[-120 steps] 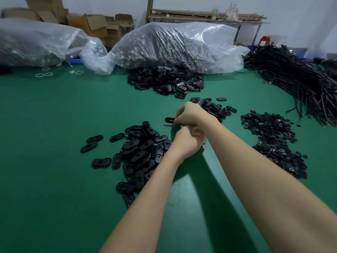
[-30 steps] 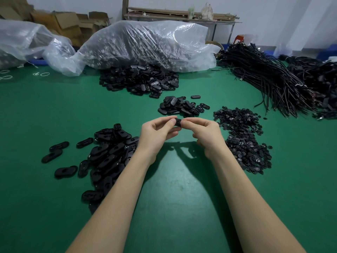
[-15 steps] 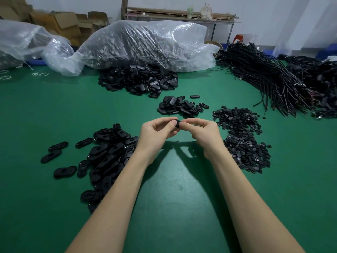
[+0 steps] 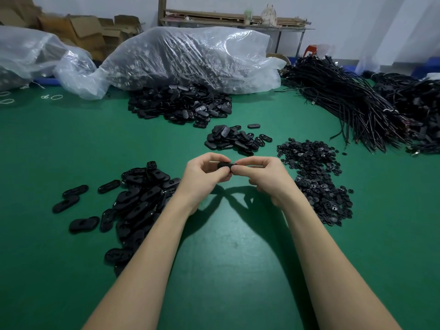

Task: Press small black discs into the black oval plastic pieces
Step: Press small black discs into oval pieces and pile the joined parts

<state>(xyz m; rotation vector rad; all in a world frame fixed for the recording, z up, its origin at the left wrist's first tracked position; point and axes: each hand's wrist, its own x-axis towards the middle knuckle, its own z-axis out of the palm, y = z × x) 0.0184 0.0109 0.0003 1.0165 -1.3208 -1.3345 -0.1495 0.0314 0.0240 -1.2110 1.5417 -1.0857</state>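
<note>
1. Oval (image 4: 225, 165) pinched mid-air between both hands, above the surface (image 4: 226, 246), near centre.
2. Left hand (image 4: 202, 178) grip: thumb and fingers curled on its left end; right hand (image 4: 264, 177) grip: pinching the right end.
3. Disc hidden under fingertips; seating impossible to tell.
4. Risk: skewed thumb pressure could tilt the disc, popping it out toward the discs (image 4: 316, 177) at 3 o'clock.
5. Risk: loose pinch could drop the oval into the ovals (image 4: 140, 198) at 9 o'clock, mixing it in.
</note>
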